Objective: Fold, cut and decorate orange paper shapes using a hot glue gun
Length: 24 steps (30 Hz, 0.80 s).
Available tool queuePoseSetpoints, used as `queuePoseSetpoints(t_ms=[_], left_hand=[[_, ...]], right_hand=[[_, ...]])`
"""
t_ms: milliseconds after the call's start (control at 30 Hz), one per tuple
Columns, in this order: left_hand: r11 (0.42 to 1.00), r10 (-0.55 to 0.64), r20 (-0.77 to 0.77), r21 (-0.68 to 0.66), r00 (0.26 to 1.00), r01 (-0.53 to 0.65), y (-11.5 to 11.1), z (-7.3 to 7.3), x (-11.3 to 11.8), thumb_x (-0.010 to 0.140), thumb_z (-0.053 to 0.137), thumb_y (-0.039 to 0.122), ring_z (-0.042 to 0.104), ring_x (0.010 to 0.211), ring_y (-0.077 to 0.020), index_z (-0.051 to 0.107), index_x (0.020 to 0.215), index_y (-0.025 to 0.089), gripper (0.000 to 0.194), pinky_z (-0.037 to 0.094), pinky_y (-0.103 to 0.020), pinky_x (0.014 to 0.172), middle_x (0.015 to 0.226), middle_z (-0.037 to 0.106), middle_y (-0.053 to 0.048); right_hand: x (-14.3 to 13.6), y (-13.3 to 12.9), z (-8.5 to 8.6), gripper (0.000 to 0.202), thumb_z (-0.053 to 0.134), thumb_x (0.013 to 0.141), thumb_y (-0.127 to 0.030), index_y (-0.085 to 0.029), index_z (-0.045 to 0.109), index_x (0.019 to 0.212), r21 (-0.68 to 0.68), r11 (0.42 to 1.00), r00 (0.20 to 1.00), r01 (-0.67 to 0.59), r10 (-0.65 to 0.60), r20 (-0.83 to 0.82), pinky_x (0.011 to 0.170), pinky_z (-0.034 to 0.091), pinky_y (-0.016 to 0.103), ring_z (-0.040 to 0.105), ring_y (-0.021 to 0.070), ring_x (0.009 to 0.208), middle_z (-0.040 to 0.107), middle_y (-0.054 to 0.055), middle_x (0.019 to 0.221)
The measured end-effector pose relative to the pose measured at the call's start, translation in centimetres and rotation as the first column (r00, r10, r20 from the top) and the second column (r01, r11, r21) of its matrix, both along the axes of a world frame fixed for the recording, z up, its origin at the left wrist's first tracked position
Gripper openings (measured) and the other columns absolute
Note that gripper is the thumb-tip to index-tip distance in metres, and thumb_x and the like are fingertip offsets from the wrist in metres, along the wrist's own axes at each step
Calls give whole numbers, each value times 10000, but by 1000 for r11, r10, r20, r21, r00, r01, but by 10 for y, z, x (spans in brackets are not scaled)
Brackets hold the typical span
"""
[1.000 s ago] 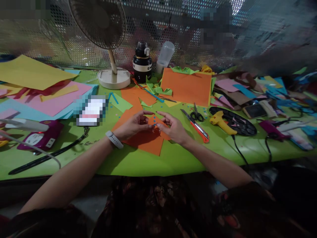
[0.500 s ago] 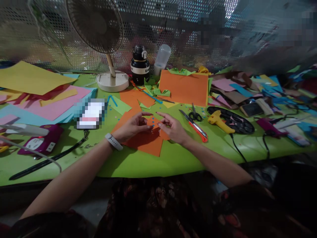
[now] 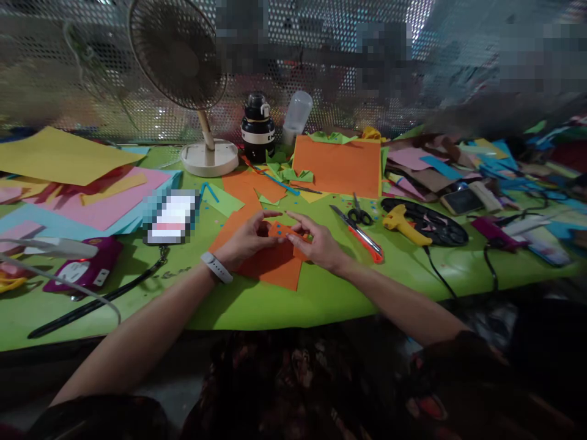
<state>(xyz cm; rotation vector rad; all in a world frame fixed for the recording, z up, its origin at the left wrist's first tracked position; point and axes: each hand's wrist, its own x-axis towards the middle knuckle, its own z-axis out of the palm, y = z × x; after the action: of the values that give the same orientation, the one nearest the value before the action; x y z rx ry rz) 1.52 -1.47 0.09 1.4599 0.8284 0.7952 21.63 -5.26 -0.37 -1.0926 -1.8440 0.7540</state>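
Between my two hands is a small orange paper piece (image 3: 278, 231) with several blue dots on it. My left hand (image 3: 250, 240) pinches its left side between thumb and fingers. On the other side, my right hand (image 3: 317, 244) grips the same piece, thumb tip close to the dots; part of the orange paper shows under the right fingers. Beneath both hands lies a larger orange sheet (image 3: 275, 273) on the green tabletop (image 3: 257, 311). Fingers hide the edges of the small piece.
To the right lie a red utility knife (image 3: 363, 241), black scissors (image 3: 359, 215) and a yellow glue gun (image 3: 403, 225) on a black tray (image 3: 447, 229). A phone (image 3: 173, 217) rests at left. Behind stand a fan (image 3: 210, 157), a black bottle (image 3: 257, 131) and an orange board (image 3: 337, 165).
The dotted paper has tilted and shifted slightly left and down, and my right thumb has moved nearer its dots. The whole view has shifted a little.
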Motion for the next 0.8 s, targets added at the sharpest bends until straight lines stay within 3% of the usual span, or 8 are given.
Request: queuePoseSetpoints(t_ms=[167,333,433,600,800], left_hand=[[999,17,-14,52,1000,-16,2,-2,0,705,836,266,367,559,-88,570,1245,181,608,289,-229,508,611,409,83],[1000,3,-3,-8,1000,-3,1,-1,0,690,846,268,335,519,-85,598,1264,208,628,248,-243,477,576,398,89],[998,18,34,-55,999,-17,0,3,-1,672,851,238,391,552,-80,595,1293,232,672,303,-227,508,617,425,87],[979,-31,149,-194,988,60,2,4,-4,687,842,229,610,762,-122,553,1333,220,707,455,-253,702,818,633,20],[987,29,189,-160,982,2,6,-5,-3,720,828,242,611,707,-113,631,1225,195,544,447,-238,665,747,614,34]], right_hand=[[1,0,0,503,519,929,-262,-217,496,1430,54,998,999,-22,21,35,738,535,320,616,152,754,698,42,901],[1,0,-3,488,501,945,-240,-225,491,1433,163,986,997,-28,15,81,780,539,335,626,158,787,697,45,920],[2,0,-5,489,492,958,-249,-241,472,1447,205,979,993,-22,-2,115,805,541,338,636,160,818,696,42,935],[4,1,-6,488,495,968,-249,-240,465,1455,234,972,992,-3,-26,121,793,546,350,649,171,816,701,43,918],[2,0,-6,502,487,967,-257,-250,445,1467,237,971,991,-36,3,137,821,562,363,666,175,842,709,46,939]])
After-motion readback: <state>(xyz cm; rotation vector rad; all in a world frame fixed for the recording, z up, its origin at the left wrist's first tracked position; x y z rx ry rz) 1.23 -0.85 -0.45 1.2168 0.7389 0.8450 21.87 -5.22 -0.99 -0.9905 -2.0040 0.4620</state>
